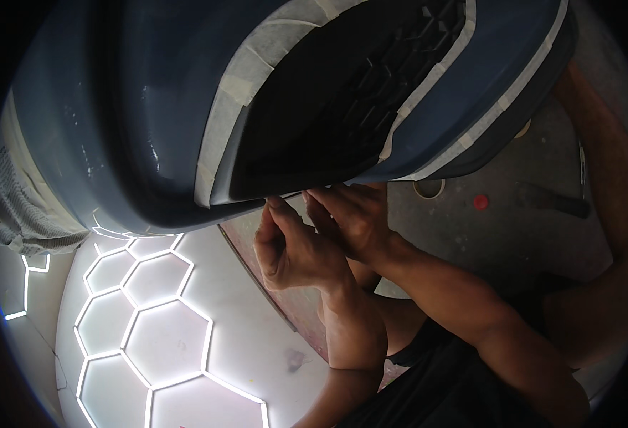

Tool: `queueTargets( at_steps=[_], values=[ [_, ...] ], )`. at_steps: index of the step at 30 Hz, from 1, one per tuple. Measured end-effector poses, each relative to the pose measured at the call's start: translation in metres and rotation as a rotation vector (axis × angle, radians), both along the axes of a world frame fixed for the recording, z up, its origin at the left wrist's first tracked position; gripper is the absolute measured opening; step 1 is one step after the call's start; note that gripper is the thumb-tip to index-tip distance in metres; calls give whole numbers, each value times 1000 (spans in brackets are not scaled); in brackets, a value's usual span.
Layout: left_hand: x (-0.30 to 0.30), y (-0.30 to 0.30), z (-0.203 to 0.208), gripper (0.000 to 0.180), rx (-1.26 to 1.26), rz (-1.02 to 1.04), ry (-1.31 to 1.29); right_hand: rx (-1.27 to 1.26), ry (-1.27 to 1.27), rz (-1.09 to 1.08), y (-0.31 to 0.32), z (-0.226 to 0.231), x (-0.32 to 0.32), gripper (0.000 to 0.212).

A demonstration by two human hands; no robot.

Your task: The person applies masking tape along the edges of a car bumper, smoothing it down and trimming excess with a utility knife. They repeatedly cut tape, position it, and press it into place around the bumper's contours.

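Observation:
A dark blue car bumper point(150, 150) fills the upper part of the head view, with a black honeycomb grille opening point(314, 121) in it. Pale masking tape point(246, 82) runs along the opening's edge, and another tape strip point(492, 107) follows the lower lip. At the opening's lower corner, my left hand point(296, 250) pinches thumb and forefinger together against the edge. Close beside it, my right hand point(349, 220) has its fingertips closed at the same edge, partly tucked beneath the bumper. A thin pale line shows between the fingertips; what they grip is too small to tell.
Crumpled printed paper point(22, 192) covers a part at the far left. Glowing hexagonal lights point(168, 335) stand out on a pale surface below. On the grey floor point(464, 250) lie a tape roll point(429, 188), a red cap-like piece point(481, 202) and a dark elongated object point(553, 200). A bare limb point(606, 157) bends at right.

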State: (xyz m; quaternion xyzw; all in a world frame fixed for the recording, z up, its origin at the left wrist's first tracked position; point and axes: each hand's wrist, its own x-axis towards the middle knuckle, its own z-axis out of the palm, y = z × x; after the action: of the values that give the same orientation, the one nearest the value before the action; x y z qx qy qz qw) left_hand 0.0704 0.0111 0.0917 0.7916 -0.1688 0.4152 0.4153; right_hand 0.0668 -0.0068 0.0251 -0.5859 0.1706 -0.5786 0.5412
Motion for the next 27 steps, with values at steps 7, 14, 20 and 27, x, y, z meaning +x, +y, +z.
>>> queueTargets(
  at_steps=[7, 14, 20, 27],
  values=[
    [-3, -8, 1, 24, -45, -1, -5, -24, 47, 21, 2, -3, -3, 23],
    [-4, -4, 1, 25, -39, 16, 44, -24, 44, 3, 3, -3, -1, 24],
    [-8, -10, 5, 24, -32, 46, 30, -3, 69, -8, 5, 0, 1, 22],
    [-3, -2, 1, 23, 52, -3, -42, -11, 53, 13, 4, -1, 0, 22]
  ],
)
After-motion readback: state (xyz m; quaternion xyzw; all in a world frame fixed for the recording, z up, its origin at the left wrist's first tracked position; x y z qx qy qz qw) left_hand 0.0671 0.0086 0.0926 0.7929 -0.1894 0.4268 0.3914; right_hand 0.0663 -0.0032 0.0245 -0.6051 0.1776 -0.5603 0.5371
